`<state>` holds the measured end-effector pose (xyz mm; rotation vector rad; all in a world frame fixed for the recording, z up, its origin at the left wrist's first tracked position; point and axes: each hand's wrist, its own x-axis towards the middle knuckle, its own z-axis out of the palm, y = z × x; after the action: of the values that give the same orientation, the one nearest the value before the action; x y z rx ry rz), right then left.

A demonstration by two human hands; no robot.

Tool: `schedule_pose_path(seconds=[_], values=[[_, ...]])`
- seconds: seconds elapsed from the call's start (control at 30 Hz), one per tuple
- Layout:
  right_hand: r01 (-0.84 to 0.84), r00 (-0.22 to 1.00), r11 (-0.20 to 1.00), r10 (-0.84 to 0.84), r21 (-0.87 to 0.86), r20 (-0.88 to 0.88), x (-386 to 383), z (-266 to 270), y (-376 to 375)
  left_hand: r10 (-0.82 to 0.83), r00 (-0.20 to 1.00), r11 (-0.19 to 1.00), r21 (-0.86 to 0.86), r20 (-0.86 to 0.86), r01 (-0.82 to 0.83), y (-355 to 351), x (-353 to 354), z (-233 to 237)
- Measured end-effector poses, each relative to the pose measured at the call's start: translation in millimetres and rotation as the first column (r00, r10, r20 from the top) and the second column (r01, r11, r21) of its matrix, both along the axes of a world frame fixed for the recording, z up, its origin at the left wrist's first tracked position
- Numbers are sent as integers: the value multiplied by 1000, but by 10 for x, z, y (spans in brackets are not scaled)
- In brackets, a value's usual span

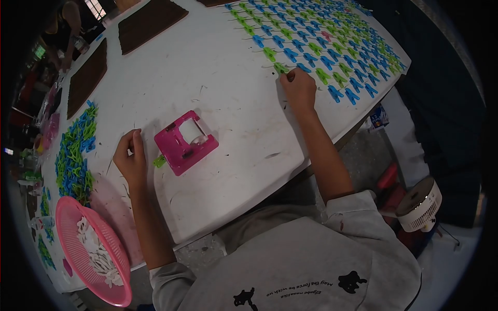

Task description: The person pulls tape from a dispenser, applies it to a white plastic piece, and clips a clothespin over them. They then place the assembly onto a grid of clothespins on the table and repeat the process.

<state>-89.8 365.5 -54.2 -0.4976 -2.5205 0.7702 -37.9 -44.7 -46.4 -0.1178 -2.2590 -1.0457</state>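
Observation:
My right hand (300,92) is at the near end of the rows of clips, thumb and fingers pinched on a green plastic clip (279,68). Neighbouring blue and green clips (322,76) lie flat in rows, many with a thin pale strand sticking out. My left hand (130,158) hovers or rests left of a magenta holder (179,165) with a white roll (193,131) in it. Its fingers are curled, and I cannot see whether something is in them. Another green clip (159,161) sits at the holder's left edge.
A heap of blue and green clips (78,150) lies on the white table (233,103) at left. A pink basket (122,249) with white pieces stands in front of it. Dark brown mats (150,26) lie farther back. Another person (67,31) is at the far left; a white fan (419,205) is at right.

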Motion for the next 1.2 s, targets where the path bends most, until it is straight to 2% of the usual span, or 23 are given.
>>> schedule_pose_path(seconds=[0.13,0.23,0.4,0.53,0.63,0.7,0.8,1.03,1.2], values=[[11,1000,1000,-11,22,-10,2,13,-10,-13,1000,1000,-1,-24,12,11,14,21],[29,998,1000,-29,-4,50,3,19,-16,-21,999,1000,-17,-43,21,2,11,20],[-28,996,997,34,73,-85,41,-62,0,-54,997,998,-18,-61,53,-65,-30,-26],[-53,997,995,58,84,-53,176,-77,-45,-47,993,998,-41,-106,43,-56,-8,28],[-132,983,991,132,5,-127,445,-161,-149,-49,993,997,-62,-107,42,-128,14,48],[-240,933,939,293,247,-206,619,-200,-217,-29,996,997,-75,-83,23,-236,15,23],[-305,909,906,369,293,-192,795,-199,-289,-26,996,997,-71,-84,20,-259,-9,29],[-319,886,892,401,321,-232,801,-175,-279,-71,992,993,-103,-102,60,-153,56,93],[-348,897,879,413,325,-158,793,-129,-281,-21,989,989,-145,-146,0,-262,64,215]])
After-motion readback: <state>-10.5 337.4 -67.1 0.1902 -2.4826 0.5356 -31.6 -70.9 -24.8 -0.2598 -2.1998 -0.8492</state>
